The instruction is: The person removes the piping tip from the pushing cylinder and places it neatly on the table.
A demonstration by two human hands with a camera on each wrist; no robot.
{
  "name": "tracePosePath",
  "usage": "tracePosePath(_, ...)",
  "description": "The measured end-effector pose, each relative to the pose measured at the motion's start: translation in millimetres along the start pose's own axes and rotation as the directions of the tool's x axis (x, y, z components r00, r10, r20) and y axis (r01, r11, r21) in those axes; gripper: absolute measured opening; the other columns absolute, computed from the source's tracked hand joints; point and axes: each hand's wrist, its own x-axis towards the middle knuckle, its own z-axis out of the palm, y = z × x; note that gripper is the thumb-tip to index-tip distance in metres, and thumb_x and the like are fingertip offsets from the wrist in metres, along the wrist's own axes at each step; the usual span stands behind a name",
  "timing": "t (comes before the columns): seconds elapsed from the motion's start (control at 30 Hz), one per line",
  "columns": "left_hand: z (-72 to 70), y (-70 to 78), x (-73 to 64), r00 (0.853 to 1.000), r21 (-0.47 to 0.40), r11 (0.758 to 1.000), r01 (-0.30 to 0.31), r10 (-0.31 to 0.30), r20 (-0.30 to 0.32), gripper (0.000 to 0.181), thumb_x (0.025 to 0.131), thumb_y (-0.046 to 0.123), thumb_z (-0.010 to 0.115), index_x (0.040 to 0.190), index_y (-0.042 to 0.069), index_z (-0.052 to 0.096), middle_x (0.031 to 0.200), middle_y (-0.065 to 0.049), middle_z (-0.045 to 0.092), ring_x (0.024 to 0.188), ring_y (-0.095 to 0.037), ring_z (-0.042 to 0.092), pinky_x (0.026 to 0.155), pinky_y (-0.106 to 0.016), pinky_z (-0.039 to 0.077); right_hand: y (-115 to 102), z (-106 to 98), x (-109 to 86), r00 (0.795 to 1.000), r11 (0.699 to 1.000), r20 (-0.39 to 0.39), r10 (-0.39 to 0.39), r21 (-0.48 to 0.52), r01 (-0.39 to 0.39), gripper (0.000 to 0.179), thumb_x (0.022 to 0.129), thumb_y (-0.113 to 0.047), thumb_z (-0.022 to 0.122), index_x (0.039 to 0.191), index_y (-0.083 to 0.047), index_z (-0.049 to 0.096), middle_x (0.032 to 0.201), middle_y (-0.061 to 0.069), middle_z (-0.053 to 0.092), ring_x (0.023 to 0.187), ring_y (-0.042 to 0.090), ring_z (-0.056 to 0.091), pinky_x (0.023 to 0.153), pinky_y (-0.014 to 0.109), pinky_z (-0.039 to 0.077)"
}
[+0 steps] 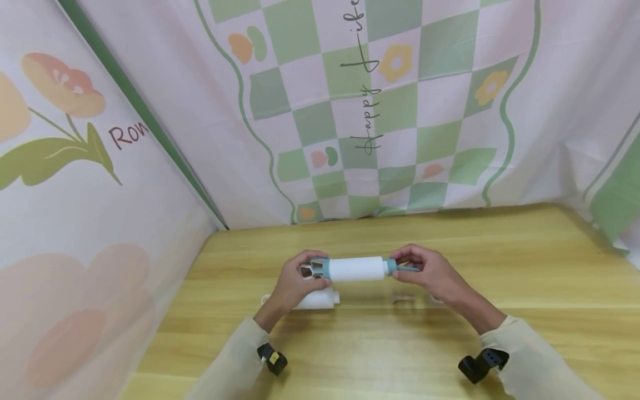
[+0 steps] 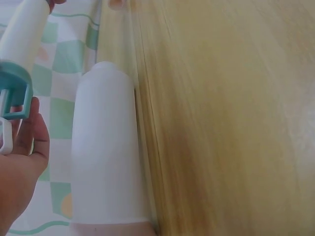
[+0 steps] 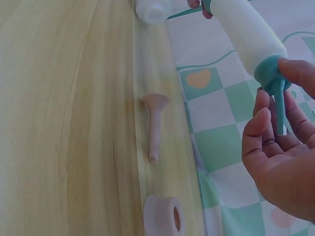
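A white syringe-like tube (image 1: 356, 269) with teal ends is held level above the wooden table between both hands. My left hand (image 1: 292, 282) grips its left end, around the teal open frame (image 2: 22, 91) where a white plunger handle (image 2: 6, 136) shows. At the other end, my right hand (image 1: 432, 272) pinches the teal screw collar (image 3: 269, 73) with thumb and fingers. From that collar a thin teal nozzle (image 3: 280, 110) points toward the right palm. Beneath the left hand a second white tube (image 2: 106, 147) with a narrow neck lies on the table, partly hidden by that hand in the head view.
A pinkish funnel-shaped nozzle (image 3: 155, 123) and a pinkish ring-shaped collar (image 3: 160, 216) lie on the wooden table (image 1: 370, 355) below the right hand. Patterned fabric (image 1: 350, 111) hangs along the table's far edge, with another sheet (image 1: 75, 222) at the left.
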Motion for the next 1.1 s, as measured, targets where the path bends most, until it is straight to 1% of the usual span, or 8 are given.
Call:
tracePosePath(0.17, -0.7, 1.9, 0.1, 1.0, 0.006, 1.0, -0.014, 0.014, -0.006, 0.046, 0.08, 0.006, 0.08, 0.123, 0.008, 0.066, 0.115, -0.012, 0.064, 0.094, -0.027, 0.061, 0.078, -0.04, 0.056, 0.3, -1.1, 0.0, 1.0, 1.0, -0.013, 0.008, -0.026, -0.008, 0.035, 0.09, -0.012, 0.076, 0.119, 0.003, 0.061, 0.111, 0.016, 0.064, 0.089, 0.024, 0.064, 0.076, 0.031, 0.057)
tracePosePath(0.33, -0.5, 2.5, 0.2, 1.0, -0.003, 1.0, -0.017, 0.017, -0.011, 0.045, 0.079, 0.006, 0.08, 0.122, 0.009, 0.066, 0.114, -0.009, 0.064, 0.095, -0.026, 0.062, 0.079, -0.04, 0.056, 0.1, -1.7, -0.6, 1.0, 0.999, -0.013, -0.007, -0.033, 0.007, 0.035, 0.092, -0.014, 0.074, 0.119, 0.003, 0.06, 0.111, 0.014, 0.064, 0.089, 0.024, 0.064, 0.077, 0.034, 0.057)
tracePosePath(0.47, -0.6, 2.2, 0.8, 1.0, -0.009, 1.0, -0.015, 0.015, -0.009, 0.045, 0.079, 0.005, 0.08, 0.122, 0.009, 0.066, 0.115, -0.008, 0.064, 0.095, -0.027, 0.062, 0.08, -0.04, 0.056, 1.1, -2.3, -1.1, 1.0, 1.0, -0.018, -0.011, -0.015, 0.011, 0.035, 0.093, -0.014, 0.073, 0.12, 0.004, 0.06, 0.11, 0.014, 0.064, 0.091, 0.025, 0.064, 0.079, 0.037, 0.057)
tracePosePath(0.7, -3.6, 2.4, 1.9, 1.0, -0.027, 1.0, 0.008, -0.009, -0.01, 0.046, 0.079, 0.003, 0.081, 0.123, 0.008, 0.066, 0.115, -0.011, 0.063, 0.094, -0.028, 0.062, 0.079, -0.04, 0.056, 3.9, -5.5, -1.8, 1.0, 1.0, -0.028, -0.003, 0.002, 0.003, 0.037, 0.094, -0.015, 0.072, 0.124, 0.004, 0.058, 0.111, 0.016, 0.062, 0.094, 0.023, 0.063, 0.081, 0.036, 0.057)
tracePosePath(0.83, -6.6, 0.9, 3.1, 1.0, -0.026, 1.0, 0.005, -0.005, -0.008, 0.045, 0.08, 0.003, 0.08, 0.122, 0.008, 0.066, 0.116, -0.01, 0.063, 0.097, -0.028, 0.061, 0.08, -0.04, 0.056, 5.0, -6.6, -1.7, 0.999, 1.0, -0.032, -0.017, 0.0, 0.017, 0.039, 0.095, -0.014, 0.07, 0.126, 0.004, 0.055, 0.111, 0.018, 0.062, 0.094, 0.021, 0.063, 0.082, 0.035, 0.057)
tracePosePath(0.93, -9.2, -1.2, 4.3, 1.0, -0.017, 1.0, -0.003, 0.003, -0.007, 0.045, 0.079, 0.004, 0.081, 0.122, 0.008, 0.066, 0.116, -0.009, 0.064, 0.1, -0.028, 0.06, 0.082, -0.041, 0.055, 5.8, -7.2, -0.6, 0.999, 1.0, -0.038, -0.021, 0.003, 0.021, 0.037, 0.096, -0.014, 0.07, 0.125, 0.004, 0.056, 0.11, 0.018, 0.062, 0.093, 0.02, 0.063, 0.081, 0.032, 0.056)
tracePosePath(1.0, -11.3, -2.3, 4.9, 1.0, -0.02, 1.0, 0.007, -0.007, -0.006, 0.046, 0.079, 0.004, 0.081, 0.122, 0.009, 0.066, 0.117, -0.008, 0.064, 0.1, -0.028, 0.061, 0.081, -0.043, 0.054, 6.0, -7.5, 0.0, 0.999, 1.0, -0.038, -0.023, 0.007, 0.024, 0.035, 0.096, -0.014, 0.069, 0.123, 0.004, 0.057, 0.109, 0.018, 0.062, 0.093, 0.02, 0.064, 0.08, 0.031, 0.056)
tracePosePath(1.1, -15.0, -2.2, 6.0, 1.0, -0.017, 1.0, 0.023, -0.023, -0.003, 0.046, 0.079, 0.003, 0.081, 0.123, 0.008, 0.065, 0.118, -0.01, 0.063, 0.1, -0.028, 0.06, 0.083, -0.043, 0.054, 5.8, -8.0, 0.4, 0.999, 1.0, -0.037, -0.022, 0.001, 0.022, 0.035, 0.096, -0.014, 0.07, 0.123, 0.004, 0.057, 0.108, 0.018, 0.062, 0.093, 0.021, 0.064, 0.08, 0.031, 0.057)
